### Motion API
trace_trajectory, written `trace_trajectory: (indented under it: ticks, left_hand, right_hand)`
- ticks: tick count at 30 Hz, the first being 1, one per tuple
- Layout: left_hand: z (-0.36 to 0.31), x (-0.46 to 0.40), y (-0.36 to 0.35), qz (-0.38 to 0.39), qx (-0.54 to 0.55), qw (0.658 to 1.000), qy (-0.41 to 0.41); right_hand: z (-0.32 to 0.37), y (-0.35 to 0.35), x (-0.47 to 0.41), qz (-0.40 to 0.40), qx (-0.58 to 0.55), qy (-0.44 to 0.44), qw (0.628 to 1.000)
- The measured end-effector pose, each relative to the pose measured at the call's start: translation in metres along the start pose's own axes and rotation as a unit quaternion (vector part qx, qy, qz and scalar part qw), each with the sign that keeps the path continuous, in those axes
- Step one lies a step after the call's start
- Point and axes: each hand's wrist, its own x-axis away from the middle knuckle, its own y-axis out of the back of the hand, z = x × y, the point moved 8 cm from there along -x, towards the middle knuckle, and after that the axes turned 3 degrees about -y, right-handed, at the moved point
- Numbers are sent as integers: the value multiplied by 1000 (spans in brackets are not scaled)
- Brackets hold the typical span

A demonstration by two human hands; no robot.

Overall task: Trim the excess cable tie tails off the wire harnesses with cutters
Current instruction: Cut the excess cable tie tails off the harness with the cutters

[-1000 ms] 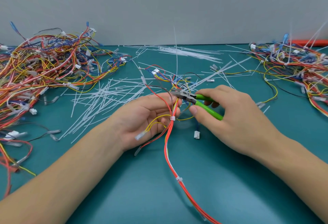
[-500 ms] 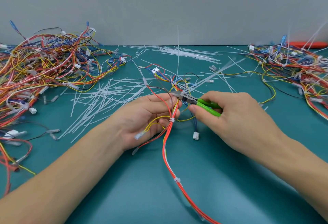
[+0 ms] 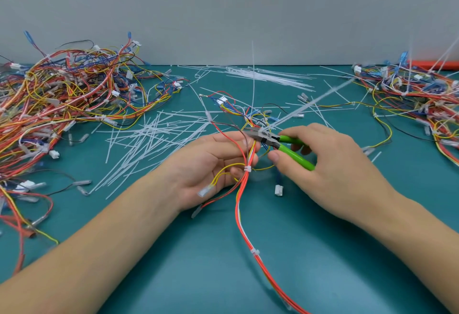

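My left hand lies palm up at the table's middle and grips a red, yellow and white wire harness just above a trimmed white tie. My right hand holds green-handled cutters, whose metal jaws sit at the harness beside my left fingertips. A long blurred tie tail slants up to the right from the jaws. Another thin tail stands upright behind them. A second trimmed tie sits lower on the harness.
A big heap of harnesses covers the left of the teal table. Another heap lies at the right. Cut white tails are scattered left of my hands, and more lie at the back by the grey wall.
The cutter handles were squeezed together half a second ago and have since spread apart. The slanting tie tail at the jaws has shifted and blurs.
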Motion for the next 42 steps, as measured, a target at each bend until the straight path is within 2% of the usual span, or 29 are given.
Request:
trace_trajectory:
  ticks: [13, 21, 29, 42]
  left_hand:
    - [-1, 1, 1, -13, -18, 1000, -8]
    - [0, 3, -2, 2, -17, 1000, -5]
    - [-1, 2, -1, -1, -9, 1000, -6]
    - [0, -1, 3, -11, -20, 1000, -2]
  right_hand:
    - [1, -1, 2, 16, -12, -10, 1000]
    - [-5, 5, 3, 12, 16, -56, 998]
    - [-4, 2, 2, 1, -3, -38, 999]
    - [0, -5, 1, 46, -9, -4, 999]
